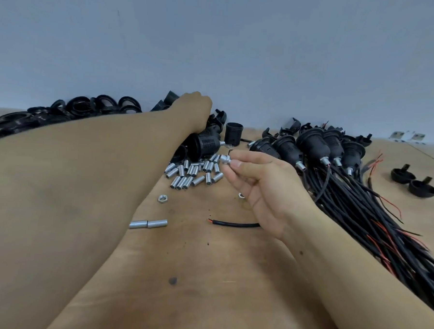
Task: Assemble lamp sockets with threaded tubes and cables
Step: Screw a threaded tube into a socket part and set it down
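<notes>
My right hand [255, 176] pinches a short silver threaded tube [226, 160] between thumb and fingertips, just right of a heap of loose silver tubes [193, 172]. My left hand [196, 111] reaches far back over a pile of black socket parts [207, 141]; its fingers are hidden behind the knuckles, so what they hold is unclear. A black socket body [233, 135] stands upright behind the tubes. Finished sockets with black cables [312, 144] lie bundled on the right.
Black rings [80, 105] are heaped at the back left by the wall. Two silver tubes [148, 223], a nut [163, 198] and a short cable piece [235, 224] lie on the wooden table [205, 277]. Two black caps [413, 181] sit far right.
</notes>
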